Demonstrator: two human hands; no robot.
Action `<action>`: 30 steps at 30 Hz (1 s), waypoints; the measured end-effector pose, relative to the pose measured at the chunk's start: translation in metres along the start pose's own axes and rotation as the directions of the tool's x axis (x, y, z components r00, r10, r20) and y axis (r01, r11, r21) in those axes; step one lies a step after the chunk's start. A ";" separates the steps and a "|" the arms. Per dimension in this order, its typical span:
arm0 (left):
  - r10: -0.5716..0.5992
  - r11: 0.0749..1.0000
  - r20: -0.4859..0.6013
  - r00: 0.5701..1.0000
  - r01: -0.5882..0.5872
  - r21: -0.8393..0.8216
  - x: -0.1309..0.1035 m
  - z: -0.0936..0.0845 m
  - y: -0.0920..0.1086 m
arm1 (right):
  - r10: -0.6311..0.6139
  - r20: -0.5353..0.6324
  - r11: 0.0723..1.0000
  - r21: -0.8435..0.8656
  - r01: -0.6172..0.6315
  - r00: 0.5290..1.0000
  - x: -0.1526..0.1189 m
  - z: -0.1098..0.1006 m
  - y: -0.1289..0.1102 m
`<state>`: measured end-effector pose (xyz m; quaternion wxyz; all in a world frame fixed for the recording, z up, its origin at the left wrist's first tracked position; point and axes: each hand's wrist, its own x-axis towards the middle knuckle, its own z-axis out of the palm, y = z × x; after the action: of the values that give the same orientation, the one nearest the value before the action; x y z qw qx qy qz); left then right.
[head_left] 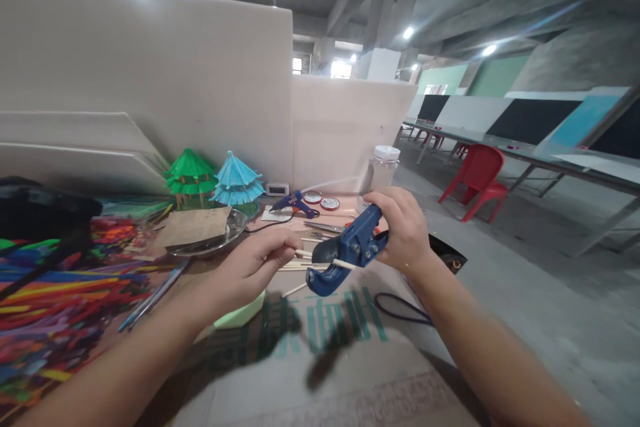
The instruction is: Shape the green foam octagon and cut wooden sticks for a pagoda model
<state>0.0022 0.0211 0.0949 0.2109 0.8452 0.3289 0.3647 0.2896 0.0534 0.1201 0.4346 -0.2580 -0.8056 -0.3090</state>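
Note:
My right hand (404, 227) is wrapped round the handles of a blue pipe cutter (357, 240), whose curved jaw points to the lower left. A thin wooden stick (345, 264) lies across the cutter's jaws. Its left part is pinched between the thumb and fingers of my left hand (255, 260). Below the cutter, more thin sticks (290, 268) rest on the cardboard (320, 373). Beside my left wrist sits a pale green block (243, 312), partly covered by the arm.
Paper-roofed models, one green (190, 177) and one blue (236, 180), stand at the back. Nearby are a blue glue gun (297, 203), a lidded clear jar (384, 167) and a metal bowl (235, 230) with cardboard on it. Colourful pipe cleaners (50, 307) fill the left. A red chair (477, 177) stands right.

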 end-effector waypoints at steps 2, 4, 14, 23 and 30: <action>0.043 0.999 0.014 0.999 -0.044 0.006 0.000 -0.001 -0.002 | -0.009 -0.006 1.000 0.004 0.009 1.000 -0.001 0.000 0.001; 0.102 0.993 -0.004 0.995 -0.102 0.059 -0.001 -0.002 -0.002 | -0.012 -0.010 1.000 -0.007 0.012 1.000 -0.001 -0.001 -0.001; 0.371 0.925 -0.289 0.882 -0.324 0.198 -0.005 0.011 0.007 | 0.087 -0.058 0.996 0.000 -0.087 0.995 0.002 0.002 -0.017; 0.163 0.982 -0.201 0.966 -0.139 0.131 -0.004 0.025 0.007 | 0.035 -0.044 0.997 -0.067 -0.038 0.998 -0.015 0.008 0.003; -0.033 0.999 -0.182 0.983 0.035 0.007 0.000 0.030 -0.008 | 0.002 -0.035 0.991 -0.130 -0.006 0.999 -0.017 0.013 0.007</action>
<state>0.0220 0.0232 0.0713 0.1817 0.8038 0.3629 0.4349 0.2960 0.0651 0.1019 0.4314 -0.2821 -0.7755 -0.3646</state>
